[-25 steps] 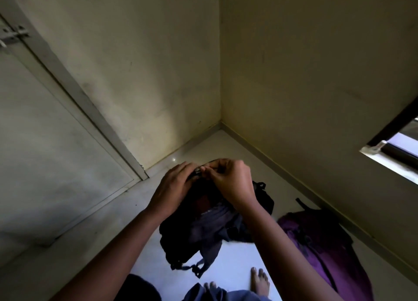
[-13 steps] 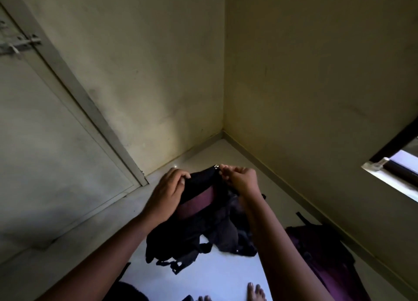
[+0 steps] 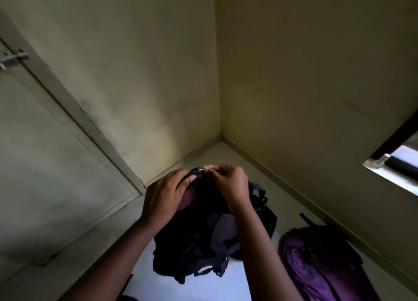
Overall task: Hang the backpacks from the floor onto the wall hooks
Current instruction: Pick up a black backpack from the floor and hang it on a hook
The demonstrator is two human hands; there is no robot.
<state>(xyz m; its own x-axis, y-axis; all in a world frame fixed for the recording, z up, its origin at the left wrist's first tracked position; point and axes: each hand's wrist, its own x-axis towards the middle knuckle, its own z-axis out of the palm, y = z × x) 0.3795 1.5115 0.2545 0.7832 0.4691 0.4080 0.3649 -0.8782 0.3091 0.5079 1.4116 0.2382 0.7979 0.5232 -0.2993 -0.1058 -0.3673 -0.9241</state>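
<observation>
Matt black cloth on bag, shiny metal ring at bag's top. Right of bag, purple pack in faintly sheened cloth. Under bag, glossy smooth floor; behind, matt scuffed wall.

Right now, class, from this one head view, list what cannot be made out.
Wall hooks: none inside the head view's frame.
Black fabric backpack: its top is covered by the gripping left hand and the pinching right hand.
Small metal piece at the fingers: too small to identify.
Purple fabric backpack: lower end cut off by the bottom edge.
</observation>
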